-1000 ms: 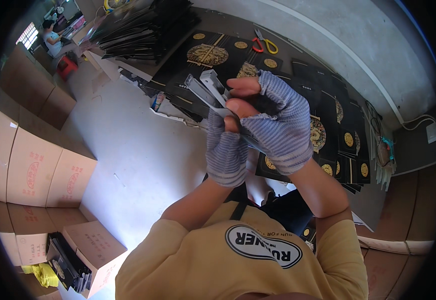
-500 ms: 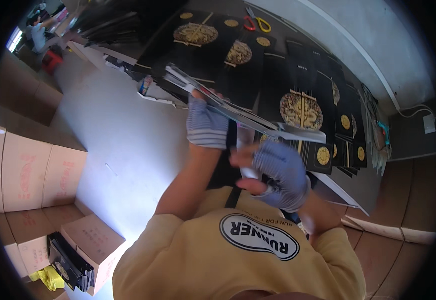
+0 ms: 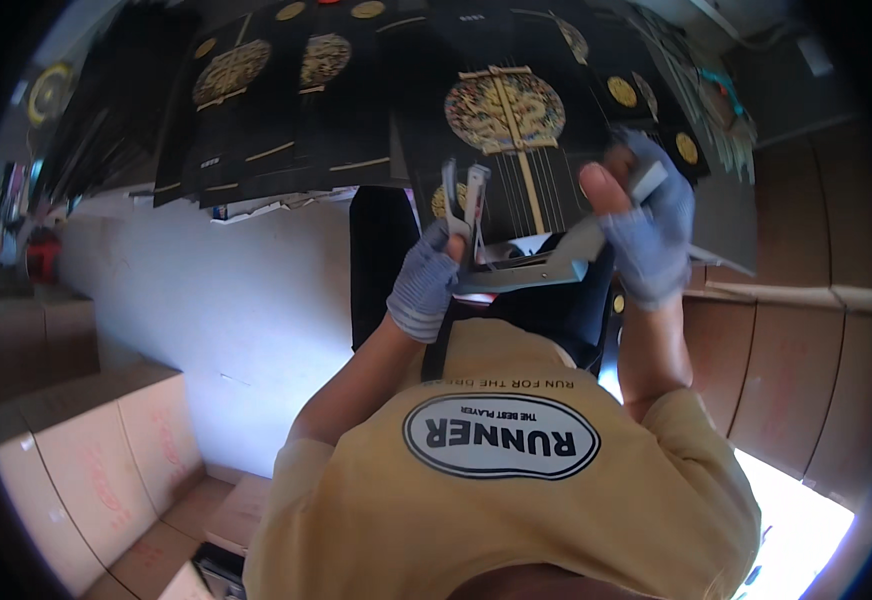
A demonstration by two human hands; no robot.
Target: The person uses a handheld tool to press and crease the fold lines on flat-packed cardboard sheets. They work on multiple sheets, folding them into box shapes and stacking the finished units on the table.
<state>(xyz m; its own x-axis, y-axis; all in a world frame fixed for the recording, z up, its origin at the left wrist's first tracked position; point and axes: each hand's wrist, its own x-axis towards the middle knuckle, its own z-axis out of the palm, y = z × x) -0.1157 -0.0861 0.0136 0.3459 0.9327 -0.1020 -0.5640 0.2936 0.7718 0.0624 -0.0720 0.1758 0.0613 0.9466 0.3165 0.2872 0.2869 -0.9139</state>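
My left hand (image 3: 423, 287), in a striped fingerless glove, is closed around a long grey-white folded strip (image 3: 531, 275), probably card. One folded end stands up above its thumb. At the other side the strip bends upward to my right hand (image 3: 648, 235), gloved in the same way and slightly blurred. It runs between the right thumb and the fingers, its pale end showing near the fingertips. Black printed sheets (image 3: 576, 110) with a round gold dragon pattern lie just beyond my hands; some overlap.
Brown cartons (image 3: 106, 465) are stacked at the lower left, and more cartons (image 3: 776, 380) stand at the right. Dark sheets (image 3: 121, 110) lie piled at the far left of the table. A teal-handled tool (image 3: 721, 85) rests at its right side.
The strip has come nearer my body and is now bent up at both ends. My right hand has moved from below it to its right end. My view has turned rightward.
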